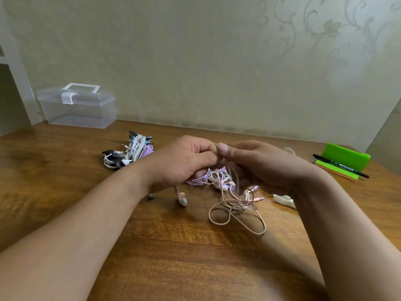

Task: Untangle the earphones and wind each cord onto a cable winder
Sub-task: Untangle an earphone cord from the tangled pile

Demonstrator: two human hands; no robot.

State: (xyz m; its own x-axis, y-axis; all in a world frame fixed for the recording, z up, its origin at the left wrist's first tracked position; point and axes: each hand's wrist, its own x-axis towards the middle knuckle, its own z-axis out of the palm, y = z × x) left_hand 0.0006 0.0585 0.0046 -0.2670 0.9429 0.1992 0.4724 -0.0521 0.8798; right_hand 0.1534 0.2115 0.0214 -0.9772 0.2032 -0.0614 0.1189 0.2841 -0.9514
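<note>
1. Seen from my remote station, the left hand (pixel 184 161) and the right hand (pixel 260 168) meet above the middle of a wooden table (pixel 152 246), their thumbs almost touching.
2. Both hands have their fingers curled. Each pinches a strand at the top of the tangle of earphones (pixel 217 177) between thumb and fingers.
3. The tangle, a mix of lilac, white and pink strands, hangs between and under the two hands. Its lower part rests on the table.
4. A pink cord (pixel 238 220) runs down from the tangle and lies in loose loops on the wood, near the right forearm on its inner side. Its plug (pixel 259 199) lies just beside the loops.
5. A pink earbud (pixel 183 200) dangles on its strand below the left hand. I cannot tell whether it touches the table.
6. A heap of coiled earphones (pixel 130 153), white, black and lilac, lies on the table beyond the left wrist, apart from the tangle.
7. A white cable winder (pixel 283 200) lies just beside the right wrist, which partly hides it.
8. At the far left, against the wall, stands a clear plastic box (pixel 78 109) with its lid closed.
9. At the far right sits a green note block (pixel 345 158) with a black marker (pixel 340 166) lying across it.
</note>
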